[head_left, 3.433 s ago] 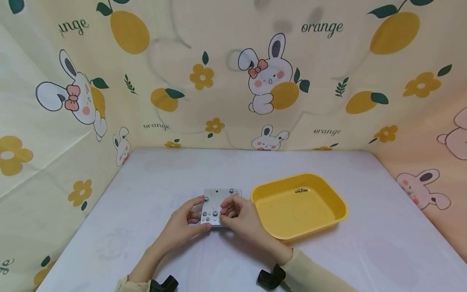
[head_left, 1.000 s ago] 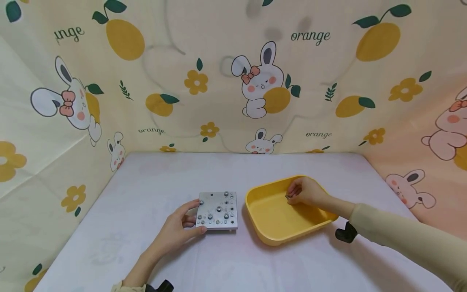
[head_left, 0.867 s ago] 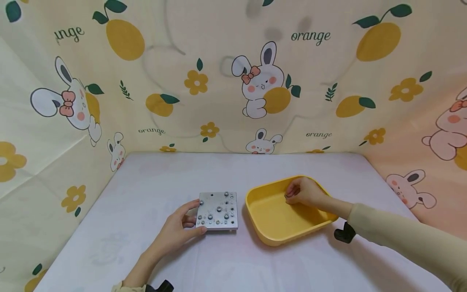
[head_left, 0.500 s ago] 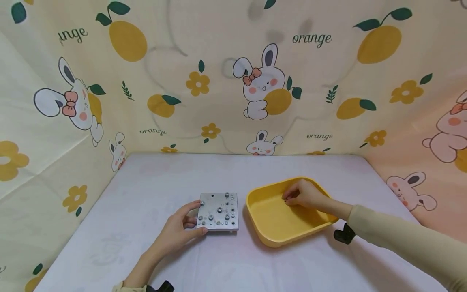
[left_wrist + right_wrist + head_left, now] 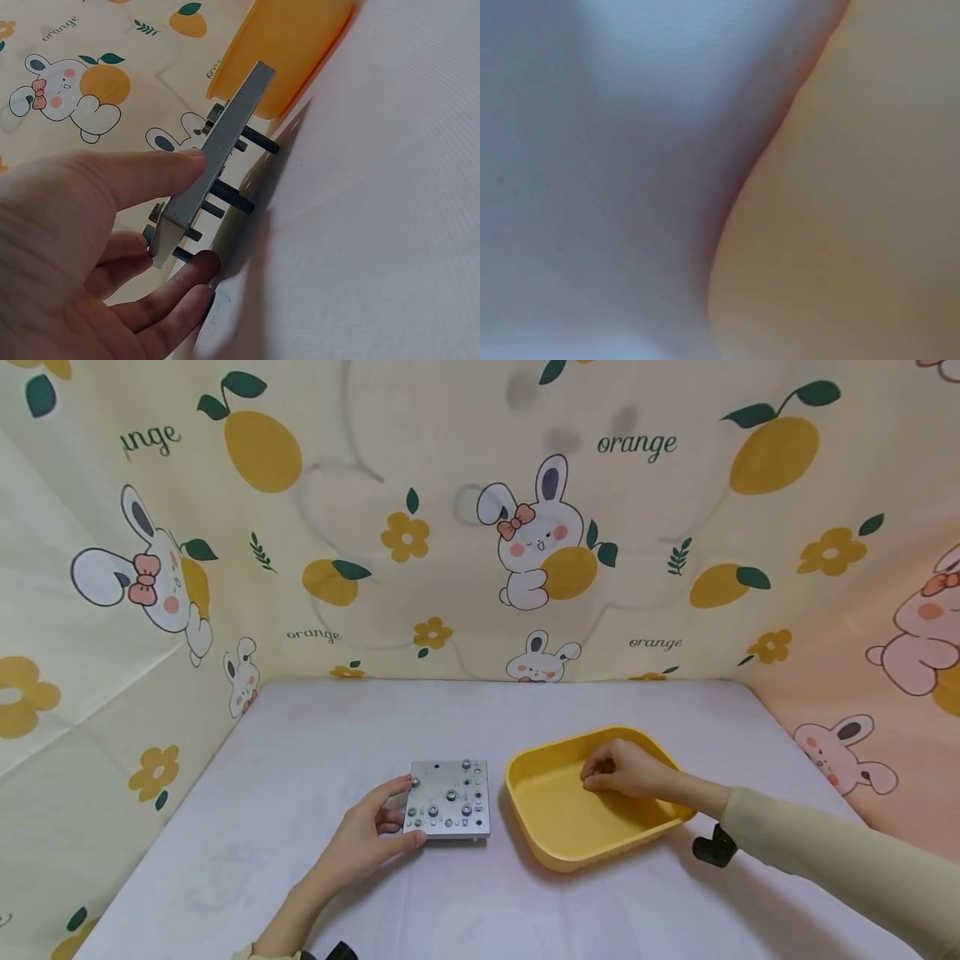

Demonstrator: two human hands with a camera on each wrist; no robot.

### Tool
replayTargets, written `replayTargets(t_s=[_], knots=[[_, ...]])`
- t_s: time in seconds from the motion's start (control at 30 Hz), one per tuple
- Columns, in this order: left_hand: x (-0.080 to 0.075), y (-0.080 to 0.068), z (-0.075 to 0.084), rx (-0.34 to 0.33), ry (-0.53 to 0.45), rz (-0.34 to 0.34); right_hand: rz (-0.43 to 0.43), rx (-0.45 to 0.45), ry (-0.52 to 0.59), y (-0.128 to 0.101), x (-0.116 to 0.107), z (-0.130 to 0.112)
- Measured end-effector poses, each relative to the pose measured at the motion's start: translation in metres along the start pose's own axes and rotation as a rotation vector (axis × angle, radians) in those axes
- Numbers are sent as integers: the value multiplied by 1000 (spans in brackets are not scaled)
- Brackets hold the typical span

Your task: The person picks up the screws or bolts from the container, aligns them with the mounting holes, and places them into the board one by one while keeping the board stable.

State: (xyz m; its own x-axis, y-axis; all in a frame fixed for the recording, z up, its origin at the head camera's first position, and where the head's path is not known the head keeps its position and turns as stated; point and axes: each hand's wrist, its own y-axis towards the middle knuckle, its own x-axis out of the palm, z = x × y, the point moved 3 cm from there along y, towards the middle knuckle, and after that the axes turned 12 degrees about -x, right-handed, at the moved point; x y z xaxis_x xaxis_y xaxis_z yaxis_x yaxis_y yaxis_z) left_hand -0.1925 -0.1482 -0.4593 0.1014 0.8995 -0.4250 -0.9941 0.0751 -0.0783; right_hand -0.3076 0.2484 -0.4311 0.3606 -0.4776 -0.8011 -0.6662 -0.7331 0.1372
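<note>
My left hand (image 5: 367, 835) grips the left side of a square silver metal plate (image 5: 442, 787), with the thumb at its near edge. Several screws with round heads sit in the plate's holes, and other holes stand bare. In the left wrist view the plate (image 5: 217, 150) appears edge-on, threaded screw shanks (image 5: 234, 196) sticking out of its underside. Inside the yellow tray (image 5: 555, 856), my right hand (image 5: 626, 768) has thumb and fingers brought together low over the floor, pinching a small metal screw that the fingertips mostly hide.
A white cloth (image 5: 390, 910) covers the table, and the tray stands just right of the plate. Patterned curtains (image 5: 450, 568) with rabbits and oranges enclose the back and sides. The right wrist view is blurred.
Since the oldest frame my right hand has left the plate for the tray, where a small metal screw lay. Lately it has shifted slightly left and nearer; the left hand stays on the plate.
</note>
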Motion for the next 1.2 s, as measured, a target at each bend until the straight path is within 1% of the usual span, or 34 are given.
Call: replayTargets(t_s=[0.2, 0.33, 0.47, 0.67, 0.8, 0.93, 1.07, 1.13, 1.2], knots=[[1, 0, -2, -5, 1, 2, 47, 9, -13, -1, -4, -3], [2, -1, -4, -11, 1, 0, 102, 36, 51, -1, -9, -16], [1, -2, -5, -12, 1, -1, 164, 105, 177, 0, -13, -43], [-2, -3, -5, -8, -4, 2, 246, 110, 288, 13, -10, -92], [-4, -3, -4, -10, -7, -2, 295, 131, 412, 25, 4, -122], [-5, -3, -3, -10, -2, -5, 370, 137, 574, 39, 28, -145], [-5, -2, -3, -3, -3, -9, 454, 177, 720, 55, 57, -156], [-4, 0, -3, 0, -6, -12, 472, 187, 759, 61, 69, -158], [-3, 2, -2, 5, -6, -17, 469, 173, 753, 64, 78, -159]])
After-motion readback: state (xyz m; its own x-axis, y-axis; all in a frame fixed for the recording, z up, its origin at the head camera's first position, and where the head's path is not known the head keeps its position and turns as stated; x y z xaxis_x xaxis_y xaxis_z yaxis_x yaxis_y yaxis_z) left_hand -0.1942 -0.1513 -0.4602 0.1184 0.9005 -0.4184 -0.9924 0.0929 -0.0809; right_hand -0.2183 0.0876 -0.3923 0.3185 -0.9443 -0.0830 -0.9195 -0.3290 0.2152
